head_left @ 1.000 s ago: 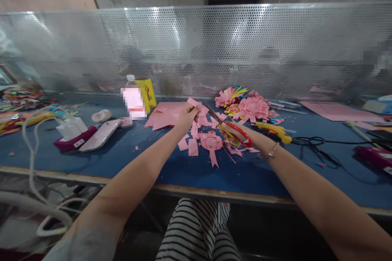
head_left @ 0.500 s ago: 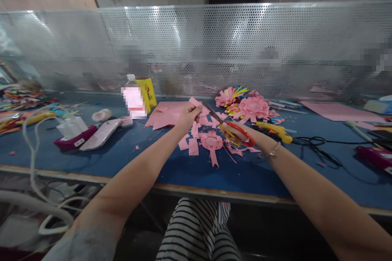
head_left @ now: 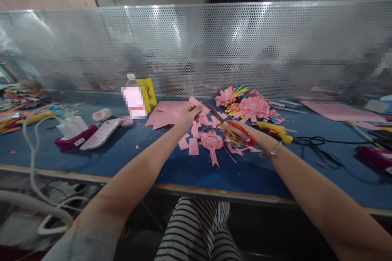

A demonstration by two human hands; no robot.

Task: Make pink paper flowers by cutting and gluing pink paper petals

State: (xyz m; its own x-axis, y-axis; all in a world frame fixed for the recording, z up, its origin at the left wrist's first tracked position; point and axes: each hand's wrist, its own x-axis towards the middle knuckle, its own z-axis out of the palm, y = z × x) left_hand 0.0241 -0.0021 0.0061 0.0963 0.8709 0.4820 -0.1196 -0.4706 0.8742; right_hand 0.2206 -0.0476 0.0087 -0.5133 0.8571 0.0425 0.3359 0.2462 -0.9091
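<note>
Wears striped trousers (head_left: 190,232) at the blue table (head_left: 245,175). Has a pink rosette (head_left: 212,140) lying there, beside cut pink pieces (head_left: 193,147). Holds red-and-yellow scissors (head_left: 249,138) in the right grip (head_left: 232,129), closed round the handles. Pinches a pink strip (head_left: 196,101) in the left grip (head_left: 188,116), near the blade tips. Has pink sheets (head_left: 163,111) behind, pink flowers (head_left: 253,106) farther right, a perforated screen (head_left: 183,32) beyond.

The one view looks from the person's head, forward and downward over the lap (head_left: 192,232). The left hand (head_left: 188,116) and right hand (head_left: 238,130) sit near mid-frame; the counter (head_left: 263,175) spans the full width, with the screen (head_left: 190,28) facing the lens beyond.
</note>
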